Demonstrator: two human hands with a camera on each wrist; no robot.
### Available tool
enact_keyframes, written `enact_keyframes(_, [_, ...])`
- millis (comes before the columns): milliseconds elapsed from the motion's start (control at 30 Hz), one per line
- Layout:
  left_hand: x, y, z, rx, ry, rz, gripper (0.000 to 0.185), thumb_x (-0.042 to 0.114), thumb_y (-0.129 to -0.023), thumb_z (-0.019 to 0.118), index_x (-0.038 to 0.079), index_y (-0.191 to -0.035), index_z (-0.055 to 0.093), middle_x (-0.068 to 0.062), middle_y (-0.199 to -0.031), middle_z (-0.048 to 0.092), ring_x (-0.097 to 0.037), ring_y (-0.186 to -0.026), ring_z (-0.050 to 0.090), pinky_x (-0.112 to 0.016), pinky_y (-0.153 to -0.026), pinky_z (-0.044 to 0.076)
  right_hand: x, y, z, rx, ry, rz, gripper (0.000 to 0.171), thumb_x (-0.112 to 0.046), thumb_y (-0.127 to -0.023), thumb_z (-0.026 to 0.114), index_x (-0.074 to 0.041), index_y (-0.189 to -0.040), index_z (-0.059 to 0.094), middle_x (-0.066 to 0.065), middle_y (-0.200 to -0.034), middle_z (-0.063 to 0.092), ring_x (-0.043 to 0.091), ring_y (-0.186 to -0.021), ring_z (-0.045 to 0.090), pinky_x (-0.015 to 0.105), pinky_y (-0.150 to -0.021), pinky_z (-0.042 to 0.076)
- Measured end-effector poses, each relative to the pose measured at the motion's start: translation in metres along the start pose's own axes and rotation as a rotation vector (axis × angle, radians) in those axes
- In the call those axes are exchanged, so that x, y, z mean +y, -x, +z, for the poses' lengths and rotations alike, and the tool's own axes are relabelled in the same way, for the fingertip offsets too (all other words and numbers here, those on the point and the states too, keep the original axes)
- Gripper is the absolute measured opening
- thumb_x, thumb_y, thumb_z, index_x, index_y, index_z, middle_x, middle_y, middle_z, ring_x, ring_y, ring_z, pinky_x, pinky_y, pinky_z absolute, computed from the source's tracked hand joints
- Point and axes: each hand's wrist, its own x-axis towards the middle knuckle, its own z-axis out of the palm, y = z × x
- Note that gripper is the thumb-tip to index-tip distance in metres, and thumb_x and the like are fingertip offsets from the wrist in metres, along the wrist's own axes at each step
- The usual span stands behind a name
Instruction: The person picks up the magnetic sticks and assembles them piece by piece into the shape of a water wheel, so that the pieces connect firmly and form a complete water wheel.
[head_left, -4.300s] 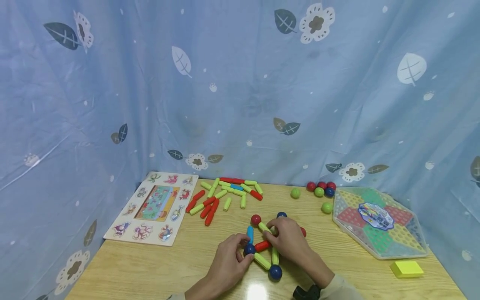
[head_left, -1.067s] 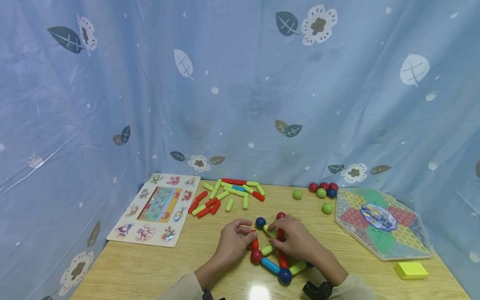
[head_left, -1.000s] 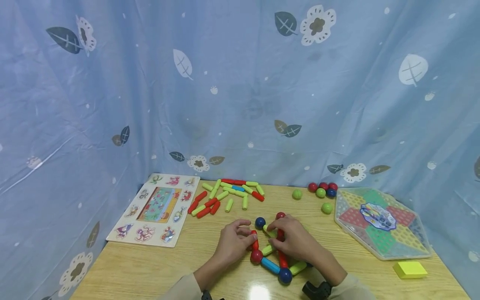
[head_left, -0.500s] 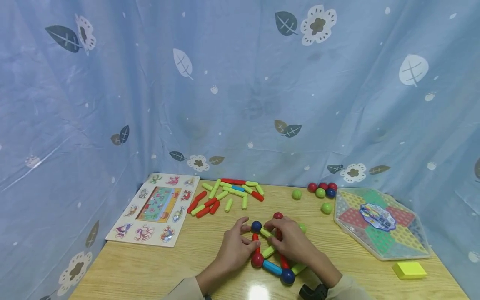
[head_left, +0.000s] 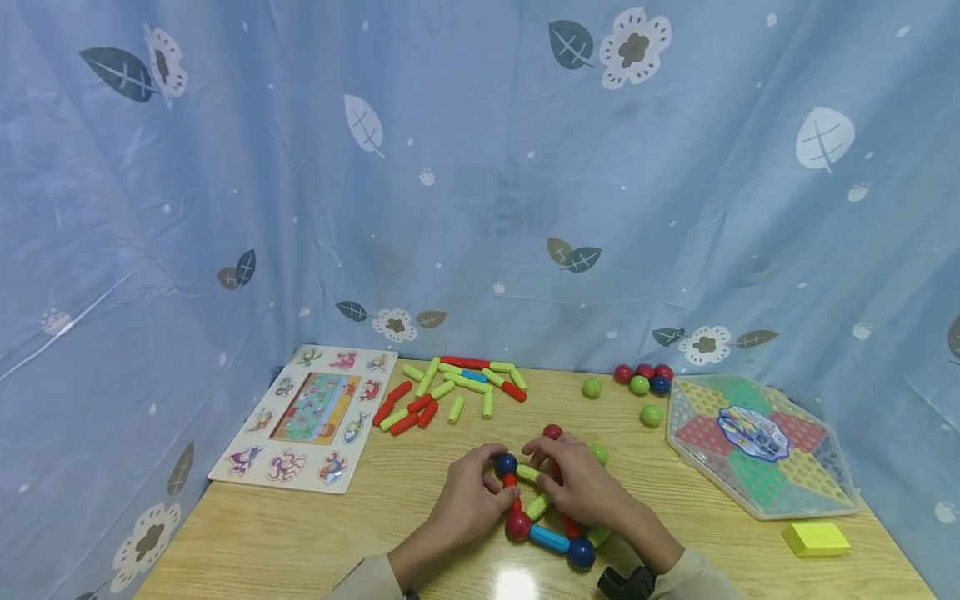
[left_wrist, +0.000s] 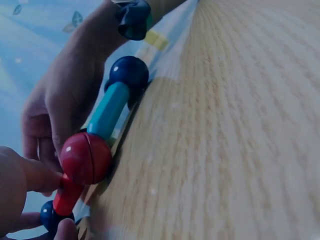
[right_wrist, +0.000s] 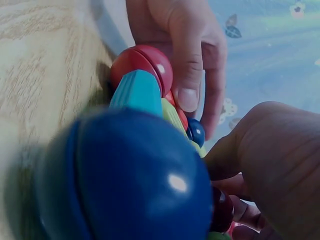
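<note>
Red, blue and yellow-green: a ball-and-rod frame [head_left: 550, 538] and its likely weak corner

As I see it, the frame sits on the near half of the worktop [head_left: 405, 492]. Fingers of the left hand [head_left: 468, 500] pinch a red rod [head_left: 510, 481] and touch the dark blue ball [head_left: 507, 464] at its end; those of the right hand [head_left: 585, 483] pinch a yellow-green rod [head_left: 528, 473] beside that ball. Uneven pressure could, I judge, tip the ball off or twist neighbouring joints apart. Beyond, loose balls [head_left: 644, 372] beside the hexagonal box [head_left: 757, 446] might roll if knocked.
</note>
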Motion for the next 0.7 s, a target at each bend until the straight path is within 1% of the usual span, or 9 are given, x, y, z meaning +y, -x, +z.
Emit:
enact_keyframes(133, [0.001,0.001,0.000,0.018,-0.071,0.008,0.057,0.018,-0.093,0.086,0.001,-0.143,0.065,-0.008,-0.115,0.067,-0.004,-0.080,0.063,-0.020,-0.066,0.052,-0.001,0.001,-0.002,0.004,0.012,0.005,0.031,-0.003,-0.094,0.078,-0.015,-0.123,0.076,-0.009,-0.104,0.074,0.013,-0.093,0.059,0.028,-0.078,0.050])
enact_keyframes(233, [0.000,0.001,-0.001,0.022,-0.110,0.006,0.049,0.021,-0.096,0.084,0.003,-0.139,0.067,-0.005,-0.108,0.065,-0.006,-0.081,0.060,-0.020,-0.069,0.050,-0.002,0.001,-0.003,0.016,0.058,0.025,0.028,-0.010,-0.092,0.085,-0.015,-0.119,0.078,-0.006,-0.106,0.074,0.012,-0.093,0.056,0.028,-0.078,0.051])
enact_keyframes(333, [-0.001,0.001,-0.002,0.022,-0.145,0.012,0.036,0.024,-0.098,0.081,0.006,-0.128,0.071,-0.002,-0.099,0.062,-0.009,-0.081,0.056,-0.021,-0.070,0.046,-0.002,0.000,-0.007,0.036,0.117,0.043,0.030,-0.017,-0.088,0.092,-0.015,-0.114,0.079,-0.004,-0.105,0.071,0.013,-0.092,0.053,0.029,-0.077,0.050])
enact_keyframes(400, [-0.001,0.000,-0.002,0.012,-0.158,0.029,0.026,0.024,-0.099,0.081,0.008,-0.118,0.072,0.000,-0.095,0.062,-0.008,-0.080,0.055,-0.021,-0.069,0.046,-0.001,0.000,-0.010,0.042,0.142,0.050,0.031,-0.018,-0.085,0.094,-0.014,-0.112,0.079,-0.004,-0.103,0.070,0.013,-0.091,0.053,0.028,-0.075,0.049])
enact_keyframes(500, [-0.002,-0.002,-0.003,-0.023,-0.161,0.065,0.018,0.024,-0.098,0.081,0.012,-0.106,0.072,0.003,-0.089,0.064,-0.006,-0.076,0.056,-0.021,-0.067,0.047,0.002,0.001,-0.015,0.036,0.157,0.038,0.033,-0.020,-0.084,0.096,-0.014,-0.112,0.079,-0.004,-0.101,0.068,0.014,-0.090,0.053,0.028,-0.074,0.050])
enact_keyframes(567, [-0.002,-0.002,-0.004,-0.067,-0.151,0.083,0.017,0.026,-0.097,0.083,0.015,-0.100,0.071,0.007,-0.086,0.065,-0.003,-0.072,0.056,-0.020,-0.065,0.048,0.004,0.002,-0.019,0.015,0.151,0.027,0.033,-0.020,-0.085,0.095,-0.014,-0.114,0.080,-0.005,-0.101,0.067,0.013,-0.090,0.054,0.028,-0.075,0.050])
enact_keyframes(667, [-0.003,-0.003,-0.005,-0.132,-0.122,0.097,0.014,0.029,-0.098,0.083,0.020,-0.095,0.073,0.012,-0.081,0.066,-0.001,-0.069,0.057,-0.019,-0.062,0.049,0.007,0.003,-0.025,-0.049,0.106,0.002,0.030,-0.021,-0.088,0.093,-0.016,-0.114,0.079,-0.007,-0.099,0.067,0.010,-0.086,0.056,0.026,-0.074,0.051])
enact_keyframes(700, [-0.003,-0.004,-0.007,-0.141,-0.108,0.107,0.013,0.030,-0.099,0.082,0.021,-0.094,0.074,0.013,-0.080,0.067,0.000,-0.069,0.059,-0.019,-0.062,0.050,0.007,0.003,-0.027,-0.074,0.085,-0.010,0.028,-0.021,-0.089,0.092,-0.016,-0.114,0.079,-0.008,-0.099,0.067,0.008,-0.085,0.057,0.025,-0.074,0.051])
